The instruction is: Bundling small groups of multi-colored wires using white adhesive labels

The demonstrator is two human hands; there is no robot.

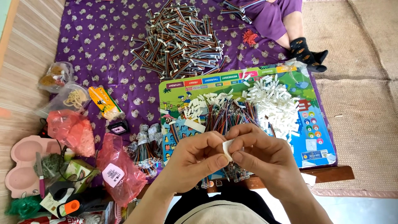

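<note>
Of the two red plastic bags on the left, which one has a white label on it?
The lower red bag, nearer the person's left forearm, has the white label. The upper red bag, beside the clear bags, shows no label.

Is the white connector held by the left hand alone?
No, both the left hand and the right hand pinch the white connector between their fingertips.

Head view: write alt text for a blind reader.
Left hand and right hand pinch a small white connector over a colourful board strewn with white connectors and multicoloured wires.
</note>
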